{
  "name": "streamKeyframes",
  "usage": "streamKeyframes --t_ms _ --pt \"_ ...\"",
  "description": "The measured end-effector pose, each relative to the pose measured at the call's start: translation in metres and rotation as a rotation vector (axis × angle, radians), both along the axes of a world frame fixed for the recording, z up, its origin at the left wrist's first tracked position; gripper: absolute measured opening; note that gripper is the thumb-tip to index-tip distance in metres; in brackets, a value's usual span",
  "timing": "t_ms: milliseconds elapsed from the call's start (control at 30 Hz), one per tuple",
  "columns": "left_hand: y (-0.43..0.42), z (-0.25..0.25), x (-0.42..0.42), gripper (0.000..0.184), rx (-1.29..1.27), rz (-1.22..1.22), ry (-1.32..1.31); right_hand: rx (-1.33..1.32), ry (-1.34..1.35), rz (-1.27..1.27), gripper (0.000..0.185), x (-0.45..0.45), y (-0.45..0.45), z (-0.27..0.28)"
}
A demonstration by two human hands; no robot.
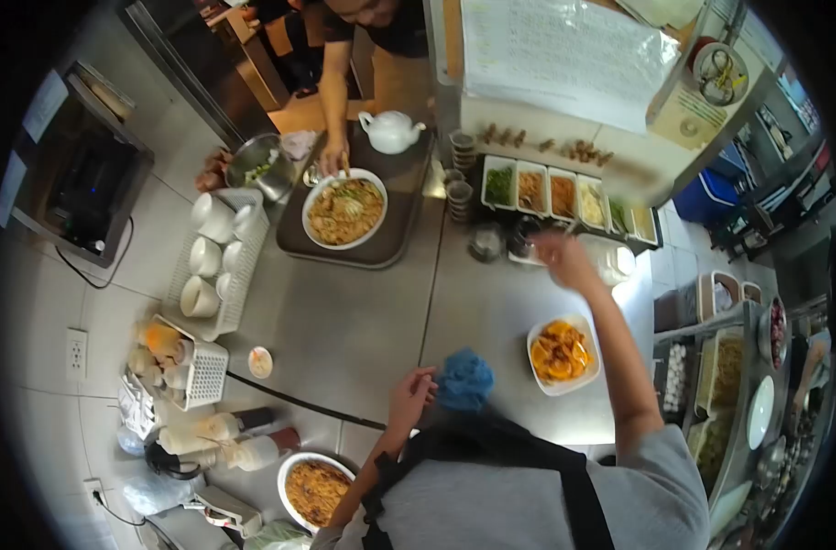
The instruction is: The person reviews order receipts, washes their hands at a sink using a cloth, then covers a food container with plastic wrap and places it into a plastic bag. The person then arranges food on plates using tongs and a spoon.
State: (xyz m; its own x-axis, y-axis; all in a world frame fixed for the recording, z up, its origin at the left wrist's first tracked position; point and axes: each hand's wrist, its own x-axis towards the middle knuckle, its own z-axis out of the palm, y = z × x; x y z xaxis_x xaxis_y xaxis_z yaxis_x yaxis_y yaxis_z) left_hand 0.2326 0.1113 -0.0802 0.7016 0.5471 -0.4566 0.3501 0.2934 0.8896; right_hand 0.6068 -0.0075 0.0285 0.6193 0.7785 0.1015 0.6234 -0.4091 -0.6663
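Note:
My right hand [560,257] reaches over the counter beside small dark containers [523,236], just below a row of topping trays [562,194]; motion blurs its fingers. Near my body, my left hand [412,396] has its fingers curled, next to a crumpled blue cloth [466,379]; what it holds, if anything, is too small to tell. Below my right forearm a square white bowl [595,351] holds orange food [562,352].
Across the counter, another person's hand [333,154] touches the rim area of a white noodle bowl [346,209] on a dark tray [344,257] with a teapot [391,133]. Cup baskets [218,316] and squeeze bottles [198,433] stand left. A rice dish [315,490] sits near my left arm.

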Motion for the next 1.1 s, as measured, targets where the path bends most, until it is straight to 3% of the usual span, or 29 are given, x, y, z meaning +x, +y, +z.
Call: streamKeyframes --t_ms 67,133,200,300,333,367,400,433,500,533,567,633,733,767,800,833,900,933,967,1000,1100 --pt "-0.015 0.018 -0.005 0.023 0.109 -0.098 0.001 0.246 -0.234 -0.072 0.02 0.039 0.024 0.017" --pt "-0.025 0.029 -0.013 0.024 0.197 -0.144 0.013 0.114 -0.332 -0.173 0.023 0.064 0.056 0.038" --pt "-0.032 0.033 -0.026 0.025 0.262 -0.146 0.033 0.175 -0.402 -0.159 0.023 0.082 0.09 0.049" --pt "-0.045 0.049 -0.065 0.026 0.201 0.034 0.042 0.133 -0.673 -0.107 0.026 0.146 0.127 0.03" --pt "-0.05 0.056 -0.08 0.025 0.238 0.071 0.141 -0.008 -0.797 -0.073 0.027 0.203 0.137 -0.001" --pt "-0.059 0.056 -0.096 0.025 0.268 0.124 0.192 0.046 -0.873 0.034 0.028 0.216 0.138 -0.002" --pt "-0.072 0.056 -0.116 0.026 0.282 0.179 0.257 -0.185 -0.76 -0.013 0.027 0.242 0.149 -0.002" --pt "-0.09 0.057 -0.134 0.026 0.289 0.231 0.334 0.001 -0.754 0.06 0.03 0.3 0.155 -0.031" --pt "-0.126 0.053 -0.168 0.028 0.375 0.444 0.323 -0.149 -0.805 0.074 0.027 0.288 0.155 -0.005" --pt "-0.147 0.043 -0.182 0.031 0.273 0.664 0.241 -0.1 -0.246 0.0 0.026 0.221 0.144 0.032" --pt "-0.165 0.042 -0.195 0.031 0.321 0.719 0.415 -0.062 -0.435 0.039 0.027 0.223 0.13 0.037" --pt "-0.199 0.026 -0.227 0.03 0.315 0.852 0.491 0.038 -0.817 0.066 0.028 0.237 0.122 0.043" --pt "-0.205 0.028 -0.273 0.022 0.515 1.235 0.559 0.134 -0.249 0.12 0.03 0.129 0.109 0.058" --pt "-0.19 0.028 -0.29 0.02 0.576 1.369 0.594 0.1 -0.056 0.217 0.031 0.108 0.11 0.04" --pt "-0.175 0.029 -0.311 0.018 0.707 1.349 0.666 0.067 0.137 0.309 0.033 0.08 0.118 0.021" --pt "-0.155 0.029 -0.329 0.017 0.84 1.323 0.734 0.113 0.442 0.501 0.034 -0.021 0.116 0.031" --pt "-0.097 0.066 -0.34 0.019 1.12 1.057 0.797 -0.103 0.48 0.541 0.036 -0.119 0.127 -0.008" --pt "-0.071 0.067 -0.35 0.021 1.12 0.981 0.849 -0.231 0.627 0.57 0.035 -0.162 0.132 -0.025" --pt "-0.046 0.067 -0.359 0.023 1.124 0.907 0.893 -0.249 0.635 0.714 0.037 -0.215 0.132 -0.018" --pt "-0.026 0.053 -0.375 0.023 1.022 0.826 0.866 -0.23 0.828 0.782 0.036 -0.244 0.139 -0.044" --pt "0.006 0.01 -0.414 0.024 0.787 0.662 0.799 -0.164 0.889 0.796 0.029 -0.31 0.153 -0.071"
